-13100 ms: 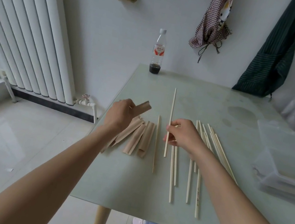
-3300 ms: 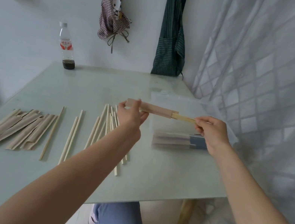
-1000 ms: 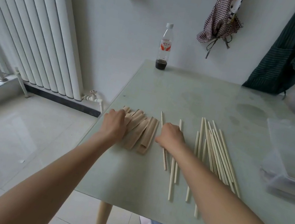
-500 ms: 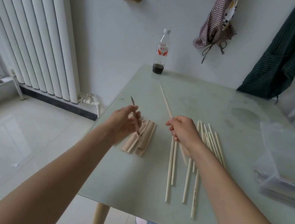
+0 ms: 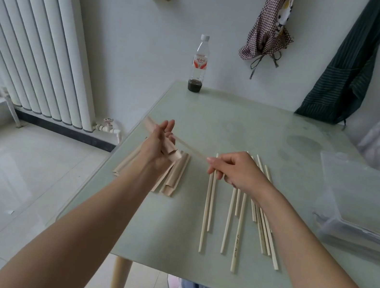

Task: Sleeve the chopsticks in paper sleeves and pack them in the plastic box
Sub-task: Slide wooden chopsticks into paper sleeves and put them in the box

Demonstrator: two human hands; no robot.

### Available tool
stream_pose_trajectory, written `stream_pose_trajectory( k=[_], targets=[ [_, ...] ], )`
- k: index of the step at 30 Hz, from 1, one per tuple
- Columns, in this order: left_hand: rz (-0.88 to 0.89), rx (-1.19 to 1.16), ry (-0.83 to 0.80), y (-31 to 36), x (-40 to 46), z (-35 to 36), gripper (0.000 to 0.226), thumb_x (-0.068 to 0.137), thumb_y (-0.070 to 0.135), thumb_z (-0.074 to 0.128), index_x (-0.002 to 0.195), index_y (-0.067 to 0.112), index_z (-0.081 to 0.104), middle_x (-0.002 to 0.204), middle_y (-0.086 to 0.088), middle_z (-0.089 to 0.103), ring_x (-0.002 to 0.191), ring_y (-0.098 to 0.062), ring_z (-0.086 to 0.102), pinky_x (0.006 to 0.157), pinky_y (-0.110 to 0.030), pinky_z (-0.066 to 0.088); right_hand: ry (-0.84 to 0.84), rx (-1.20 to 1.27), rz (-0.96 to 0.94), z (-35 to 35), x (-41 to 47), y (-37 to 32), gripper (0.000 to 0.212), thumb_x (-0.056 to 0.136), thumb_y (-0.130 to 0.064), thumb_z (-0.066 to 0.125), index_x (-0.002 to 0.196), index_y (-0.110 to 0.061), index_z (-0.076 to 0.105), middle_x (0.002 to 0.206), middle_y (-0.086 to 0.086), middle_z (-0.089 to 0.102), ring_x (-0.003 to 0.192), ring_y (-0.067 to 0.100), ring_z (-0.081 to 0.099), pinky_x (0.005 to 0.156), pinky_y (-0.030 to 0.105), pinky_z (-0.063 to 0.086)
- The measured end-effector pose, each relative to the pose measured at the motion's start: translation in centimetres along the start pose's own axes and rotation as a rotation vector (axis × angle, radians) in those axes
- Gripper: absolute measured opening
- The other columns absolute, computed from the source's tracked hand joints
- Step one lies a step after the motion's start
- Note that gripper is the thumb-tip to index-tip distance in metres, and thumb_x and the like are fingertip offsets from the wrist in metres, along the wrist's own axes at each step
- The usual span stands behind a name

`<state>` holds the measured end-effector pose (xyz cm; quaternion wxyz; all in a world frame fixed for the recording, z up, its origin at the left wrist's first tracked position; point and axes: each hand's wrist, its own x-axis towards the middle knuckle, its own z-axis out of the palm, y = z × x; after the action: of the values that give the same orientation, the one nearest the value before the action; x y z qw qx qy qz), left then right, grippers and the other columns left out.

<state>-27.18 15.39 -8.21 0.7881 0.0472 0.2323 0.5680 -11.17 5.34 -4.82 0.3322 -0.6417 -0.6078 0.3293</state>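
We are holding a brown paper sleeve [image 5: 167, 146] in our left hand [image 5: 156, 147], thumb and palm curled round it while the fingertips point up, above the pile of spare sleeves [image 5: 173, 176] on the tabletop [image 5: 224, 129]. Our right hand [image 5: 237, 170] is pinching a chopstick [image 5: 189, 148] whose far end is reaching the left hand. Loose chopsticks [image 5: 239, 218] are lying beside the pile, with the plastic box [image 5: 366, 205] at the right edge.

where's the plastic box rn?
Head view: the plastic box sits at the table's right edge, right of the loose chopsticks, untouched by either hand.
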Motion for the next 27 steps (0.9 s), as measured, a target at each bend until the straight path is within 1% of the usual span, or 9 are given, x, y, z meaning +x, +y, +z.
stream_pose_trajectory(
  k=[1, 4, 8, 12, 15, 18, 21, 25, 27],
  targets=[
    [0.012, -0.035, 0.017, -0.1, 0.0, 0.1, 0.026, 0.103, 0.026, 0.035, 0.088, 0.013, 0.051, 0.075, -0.003, 0.069, 0.043, -0.007, 0.051, 0.042, -0.015, 0.047, -0.011, -0.048, -0.006, -0.2, -0.1, 0.1, 0.031, 0.091, -0.031, 0.059, 0.073, -0.010, 0.072, 0.053, -0.006, 0.054, 0.037, -0.001, 0.040, 0.049, 0.014, 0.031],
    [-0.006, -0.103, 0.016, -0.2, 0.2, 0.1, 0.025, 0.102, 0.030, 0.035, 0.087, 0.017, 0.049, 0.068, -0.004, 0.072, 0.044, -0.012, 0.057, 0.048, -0.019, 0.050, -0.022, -0.166, 0.012, -0.4, -0.2, 0.5, 0.031, 0.090, -0.034, 0.061, 0.070, -0.013, 0.074, 0.052, -0.007, 0.056, 0.043, -0.003, 0.046, 0.057, 0.019, 0.034],
    [-0.001, -0.158, -0.019, 0.1, 0.3, 0.2, 0.024, 0.102, 0.032, 0.036, 0.092, 0.017, 0.052, 0.060, -0.003, 0.068, 0.044, -0.013, 0.060, 0.050, -0.024, 0.054, 0.037, -0.220, 0.036, -0.4, -0.1, 1.2, 0.033, 0.089, -0.037, 0.061, 0.070, -0.014, 0.075, 0.056, -0.005, 0.059, 0.058, 0.008, 0.052, 0.066, 0.026, 0.041],
    [0.037, -0.166, -0.033, 0.5, 0.0, 0.4, 0.030, 0.102, 0.036, 0.035, 0.088, 0.015, 0.053, 0.057, -0.004, 0.065, 0.044, -0.013, 0.055, 0.053, -0.024, 0.054, 0.094, -0.208, 0.035, -0.4, 0.0, 1.4, 0.034, 0.089, -0.037, 0.060, 0.067, -0.014, 0.073, 0.053, -0.006, 0.057, 0.055, 0.006, 0.050, 0.063, 0.026, 0.039],
    [0.054, -0.160, -0.012, 0.6, -0.3, 0.6, 0.031, 0.102, 0.035, 0.035, 0.087, 0.015, 0.053, 0.057, -0.003, 0.064, 0.050, -0.012, 0.051, 0.054, -0.024, 0.052, 0.071, -0.177, 0.015, -0.4, -0.3, 1.1, 0.036, 0.090, -0.034, 0.060, 0.066, -0.011, 0.073, 0.051, -0.004, 0.054, 0.043, 0.000, 0.046, 0.058, 0.023, 0.034],
    [0.064, -0.178, -0.001, 0.8, -0.4, 0.6, 0.029, 0.102, 0.033, 0.035, 0.087, 0.015, 0.053, 0.056, -0.003, 0.063, 0.048, -0.011, 0.050, 0.054, -0.023, 0.051, 0.049, -0.114, 0.000, -0.6, -0.6, 0.8, 0.036, 0.089, -0.033, 0.061, 0.065, -0.009, 0.073, 0.050, -0.003, 0.053, 0.039, 0.000, 0.042, 0.057, 0.022, 0.033],
    [0.048, -0.190, -0.021, 0.6, -0.5, 0.5, 0.029, 0.102, 0.033, 0.035, 0.087, 0.016, 0.054, 0.057, -0.003, 0.063, 0.048, -0.011, 0.051, 0.054, -0.023, 0.052, 0.096, -0.112, 0.008, -0.7, -0.6, 0.9, 0.035, 0.089, -0.033, 0.061, 0.068, -0.007, 0.074, 0.051, -0.003, 0.053, 0.039, 0.001, 0.043, 0.056, 0.023, 0.034],
    [0.018, -0.218, -0.074, 0.2, -0.8, 0.9, 0.028, 0.102, 0.033, 0.035, 0.087, 0.016, 0.052, 0.055, -0.002, 0.064, 0.042, -0.011, 0.057, 0.054, -0.023, 0.053, 0.137, -0.181, 0.032, -0.4, -0.4, 0.9, 0.035, 0.088, -0.035, 0.061, 0.066, -0.011, 0.075, 0.050, -0.005, 0.054, 0.053, 0.006, 0.048, 0.062, 0.026, 0.038],
    [0.014, -0.224, -0.088, 0.1, -1.1, 1.2, 0.028, 0.103, 0.032, 0.034, 0.088, 0.015, 0.051, 0.053, -0.002, 0.063, 0.039, -0.010, 0.057, 0.051, -0.024, 0.054, 0.141, -0.175, 0.037, -0.2, -0.3, 0.8, 0.035, 0.088, -0.035, 0.061, 0.065, -0.012, 0.074, 0.049, -0.005, 0.054, 0.051, 0.007, 0.047, 0.061, 0.026, 0.038]
  ],
)
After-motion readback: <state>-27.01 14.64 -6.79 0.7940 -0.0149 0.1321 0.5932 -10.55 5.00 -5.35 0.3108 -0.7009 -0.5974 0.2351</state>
